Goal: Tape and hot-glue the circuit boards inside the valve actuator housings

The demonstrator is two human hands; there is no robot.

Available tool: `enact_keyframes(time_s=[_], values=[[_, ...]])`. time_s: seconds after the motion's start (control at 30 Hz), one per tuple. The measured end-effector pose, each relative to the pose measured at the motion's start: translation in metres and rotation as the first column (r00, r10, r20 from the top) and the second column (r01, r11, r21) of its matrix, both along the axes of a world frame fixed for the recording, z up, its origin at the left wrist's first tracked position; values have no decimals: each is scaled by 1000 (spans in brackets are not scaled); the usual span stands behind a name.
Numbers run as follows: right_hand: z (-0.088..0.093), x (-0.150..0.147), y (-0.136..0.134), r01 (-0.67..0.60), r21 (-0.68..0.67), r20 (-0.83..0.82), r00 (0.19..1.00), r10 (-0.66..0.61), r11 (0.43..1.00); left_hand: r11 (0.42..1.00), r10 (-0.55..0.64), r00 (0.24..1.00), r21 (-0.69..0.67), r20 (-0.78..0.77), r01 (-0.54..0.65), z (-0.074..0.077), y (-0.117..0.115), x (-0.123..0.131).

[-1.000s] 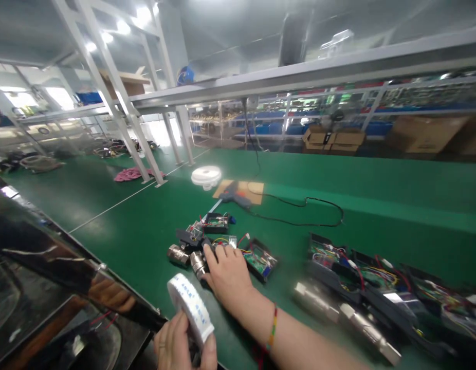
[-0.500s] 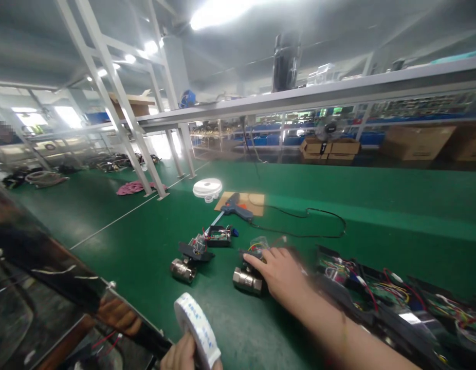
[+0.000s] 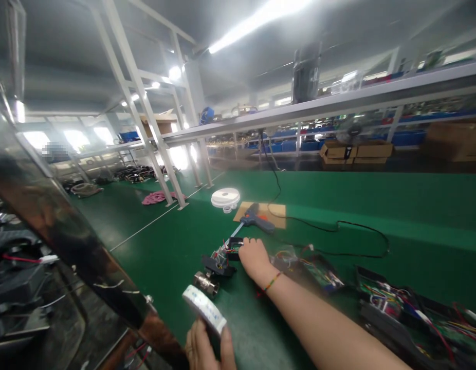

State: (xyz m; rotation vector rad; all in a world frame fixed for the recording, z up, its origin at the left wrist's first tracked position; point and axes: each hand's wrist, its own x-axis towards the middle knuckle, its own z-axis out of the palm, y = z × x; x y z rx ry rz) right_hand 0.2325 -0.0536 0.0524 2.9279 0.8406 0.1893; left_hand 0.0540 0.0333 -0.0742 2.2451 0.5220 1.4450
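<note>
My left hand (image 3: 210,345) grips a roll of white tape (image 3: 204,308) with blue print, at the bottom of the head view. My right hand (image 3: 256,259) is closed over the right side of a small black housing (image 3: 234,247) with a circuit board in it; its fingertips are partly hidden. Just left of that hand stands a metal ball valve (image 3: 206,283) with an open black wired casing (image 3: 218,264) on top. Beyond my right wrist lies a blurred wired assembly (image 3: 318,270), partly behind my forearm.
A glue gun (image 3: 257,220) rests on a cardboard piece (image 3: 279,209), its black cord (image 3: 361,223) trailing right. Near it lies a white spool (image 3: 225,197). Several open wired casings (image 3: 411,308) line the right. A shiny metal post (image 3: 68,226) crosses the left; a shelf (image 3: 338,97) spans above.
My right hand has moved left from the second valve assembly to the small black housing. That assembly now appears farther right. The tape roll is tilted flatter in my left hand, and the view has shifted.
</note>
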Motion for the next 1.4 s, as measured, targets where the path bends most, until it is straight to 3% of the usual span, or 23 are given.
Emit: enact_keyframes(time_s=[0.17,0.33,0.47,0.6,0.73,0.83,0.9,1.0,1.13,1.27,1.4], values=[[12,-9,14,-177,-2,104,979,176,984,994,3,1000,-106,16,-1,24,12,33],[32,-43,20,-318,44,207,930,303,947,952,54,994,-305,98,-22,51,32,64],[31,-79,12,-360,110,266,909,322,927,894,24,990,-446,136,40,66,42,85],[11,-118,-15,-340,175,318,908,274,924,837,-254,962,-478,97,268,76,42,91],[-22,-154,-58,-318,307,377,906,193,897,724,-564,826,-471,16,504,85,34,80],[-50,-179,-92,-315,426,415,901,126,848,645,-689,724,-482,-29,593,89,24,62],[-66,-194,-111,-297,462,408,908,97,836,621,-718,695,-494,-47,608,89,13,49],[-76,-215,-134,-285,498,389,918,83,819,642,-692,720,-495,-45,586,86,-5,34],[-57,-231,-164,-323,574,302,938,173,752,695,-602,799,-484,15,532,80,-19,22],[-36,-237,-198,-181,631,164,982,99,755,744,-479,869,-468,126,477,81,-15,5],[-45,-240,-212,-66,643,59,998,37,763,805,-453,883,-371,121,463,88,-15,-33]])
